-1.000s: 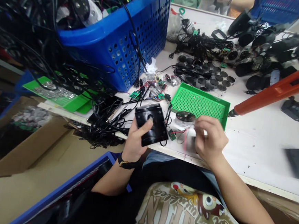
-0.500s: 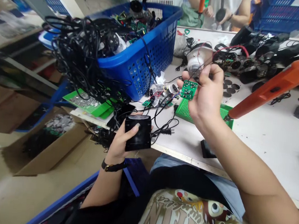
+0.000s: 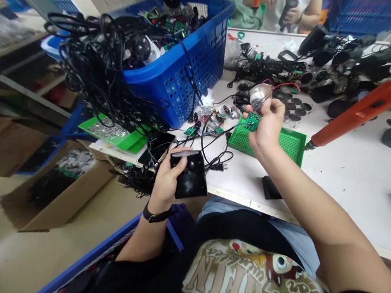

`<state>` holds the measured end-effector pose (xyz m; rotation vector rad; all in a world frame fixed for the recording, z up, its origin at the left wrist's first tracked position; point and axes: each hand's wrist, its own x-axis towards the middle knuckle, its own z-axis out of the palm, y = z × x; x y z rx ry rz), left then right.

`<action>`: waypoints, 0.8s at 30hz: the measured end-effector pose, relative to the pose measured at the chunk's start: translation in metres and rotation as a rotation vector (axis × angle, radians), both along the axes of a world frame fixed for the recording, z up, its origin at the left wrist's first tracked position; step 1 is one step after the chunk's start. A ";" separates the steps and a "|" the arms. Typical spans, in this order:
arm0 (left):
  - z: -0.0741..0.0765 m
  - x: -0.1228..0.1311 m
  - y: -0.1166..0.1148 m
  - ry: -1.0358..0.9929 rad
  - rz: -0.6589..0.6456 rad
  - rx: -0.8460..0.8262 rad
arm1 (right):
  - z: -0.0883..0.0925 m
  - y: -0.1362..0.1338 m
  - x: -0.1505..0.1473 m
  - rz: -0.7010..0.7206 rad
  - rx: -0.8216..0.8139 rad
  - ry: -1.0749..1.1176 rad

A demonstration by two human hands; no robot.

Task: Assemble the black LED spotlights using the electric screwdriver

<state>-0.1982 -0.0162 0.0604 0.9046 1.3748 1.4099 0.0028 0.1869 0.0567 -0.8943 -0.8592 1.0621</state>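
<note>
My left hand [image 3: 166,178] grips a black plastic housing [image 3: 193,178] in front of the table's edge, thumb on its upper side. My right hand [image 3: 268,127] is closed around a small green circuit board [image 3: 252,121] and a silvery round part [image 3: 256,96] with thin red wires. Whether the fingers pinch the board, the round part or only the wires is hard to make out. Below that hand lies a green perforated tray [image 3: 290,147]. Loose boards and clear parts [image 3: 212,124] lie to its left, beside a black cable with a plug [image 3: 217,166].
A blue basket [image 3: 173,90] heaped with electronics and black cables [image 3: 87,61] stands at the left. An orange electric screwdriver [image 3: 357,114] slants in from the right. Black discs [image 3: 296,109] and black housings [image 3: 315,45] lie further back. Across the table, another person's hand [image 3: 292,16] holds something dark.
My right hand has come down with the board and round part, nearer the table. My left hand has shifted slightly right, and the black housing in it is turned a little.
</note>
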 end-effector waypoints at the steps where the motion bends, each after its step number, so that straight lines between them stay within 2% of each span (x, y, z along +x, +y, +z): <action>1: 0.001 -0.002 0.000 0.071 -0.074 -0.045 | -0.001 0.000 -0.003 -0.008 -0.013 0.012; 4: 0.004 -0.001 0.008 0.206 -0.282 -0.096 | -0.003 -0.003 -0.015 -0.027 -0.001 0.046; 7: 0.016 -0.001 0.016 0.071 -0.360 -0.091 | -0.008 -0.003 -0.019 -0.044 0.067 0.000; 10: 0.042 -0.016 0.022 -0.149 -0.359 -0.093 | -0.010 0.004 -0.012 -0.090 0.094 -0.009; 12: 0.062 -0.033 0.025 -0.221 -0.271 0.021 | -0.002 0.009 -0.006 -0.111 0.080 0.025; 14: 0.076 -0.051 0.031 -0.246 -0.179 0.077 | 0.022 0.010 -0.001 -0.075 0.062 0.032; 16: 0.082 -0.066 0.040 -0.242 -0.128 0.045 | 0.060 0.002 0.000 0.006 0.039 0.027; 19: 0.079 -0.081 0.052 -0.241 -0.068 -0.011 | 0.132 -0.023 -0.002 0.109 0.004 0.160; 21: 0.076 -0.087 0.056 -0.250 -0.011 -0.031 | 0.175 -0.042 0.001 0.169 0.052 0.270; 23: 0.075 -0.089 0.058 -0.258 0.031 -0.035 | 0.205 -0.056 0.009 0.233 0.102 0.323; 24: 0.075 -0.090 0.058 -0.255 0.044 -0.025 | 0.212 -0.059 0.015 0.262 0.170 0.307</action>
